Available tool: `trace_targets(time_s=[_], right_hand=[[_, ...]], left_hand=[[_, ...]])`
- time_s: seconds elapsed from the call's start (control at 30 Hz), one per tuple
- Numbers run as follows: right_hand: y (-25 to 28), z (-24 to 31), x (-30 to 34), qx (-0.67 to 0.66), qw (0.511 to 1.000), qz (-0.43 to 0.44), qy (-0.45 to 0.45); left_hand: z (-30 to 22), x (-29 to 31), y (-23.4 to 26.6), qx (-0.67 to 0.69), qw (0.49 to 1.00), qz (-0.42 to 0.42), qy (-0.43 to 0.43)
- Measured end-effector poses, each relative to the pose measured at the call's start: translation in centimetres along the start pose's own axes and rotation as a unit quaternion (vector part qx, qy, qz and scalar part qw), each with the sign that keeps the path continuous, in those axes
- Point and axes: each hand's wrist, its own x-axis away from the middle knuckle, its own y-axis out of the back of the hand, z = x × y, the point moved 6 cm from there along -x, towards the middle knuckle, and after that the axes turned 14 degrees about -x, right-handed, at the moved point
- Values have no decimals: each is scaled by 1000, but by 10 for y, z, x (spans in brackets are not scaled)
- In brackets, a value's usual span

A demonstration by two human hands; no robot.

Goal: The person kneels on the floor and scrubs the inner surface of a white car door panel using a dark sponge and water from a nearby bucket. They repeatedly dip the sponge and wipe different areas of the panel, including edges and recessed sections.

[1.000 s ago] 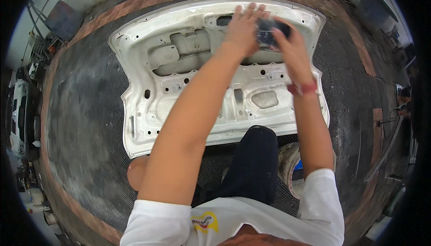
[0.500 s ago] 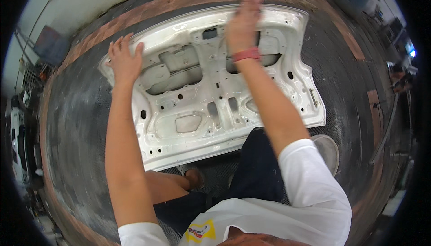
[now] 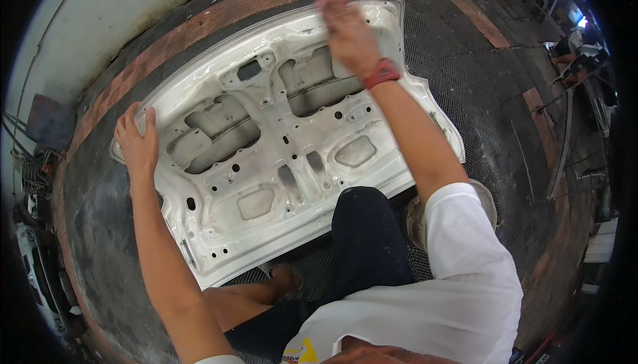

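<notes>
A white car trunk lid point(image 3: 216, 194) lies before me with its ribbed inner side up, showing several cutouts and holes. My left hand point(image 3: 137, 143) grips its left far corner, thumb on the inner face and fingers over the rim. At the far edge, right of the middle, my right hand point(image 3: 349, 35) rests against the rim. Its fingers are close together but smeared by motion. Whether anything lies under them is hidden. A red watch point(image 3: 381, 74) is on the right wrist. My dark-clothed knee point(image 3: 365, 211) is close to the lid's near edge.
A round bucket-like object point(image 3: 487, 206) stands by my right side, partly behind my sleeve. Dark textured matting with reddish strips point(image 3: 475, 15) covers the floor. Long metal pieces point(image 3: 563, 138) lie at the right. A pale wall point(image 3: 100, 25) and a car-like shape point(image 3: 40, 277) are at the left.
The view has shifted, so the lid appears farther left and more tilted. My right hand has slid rightward along the lid's far edge. My left hand stays by the left corner.
</notes>
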Motion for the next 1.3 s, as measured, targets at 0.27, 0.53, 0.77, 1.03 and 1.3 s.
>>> trace_targets(time_s=[0.27,0.53,0.77,1.03,1.3], right_hand=[[-41,49,-9,-48,990,-63,-115],[38,-74,15,122,963,-88,-223],[-36,51,7,79,985,4,-154],[40,-58,48,-75,919,-231,-312],[52,-120,94,-150,772,-264,-558]], left_hand=[[2,-6,-8,-17,999,11,-34],[5,-4,-5,-6,999,17,-39],[18,-6,-3,-9,998,32,-53],[18,-4,-5,-26,998,29,-53],[24,-5,-8,-49,998,23,-46]])
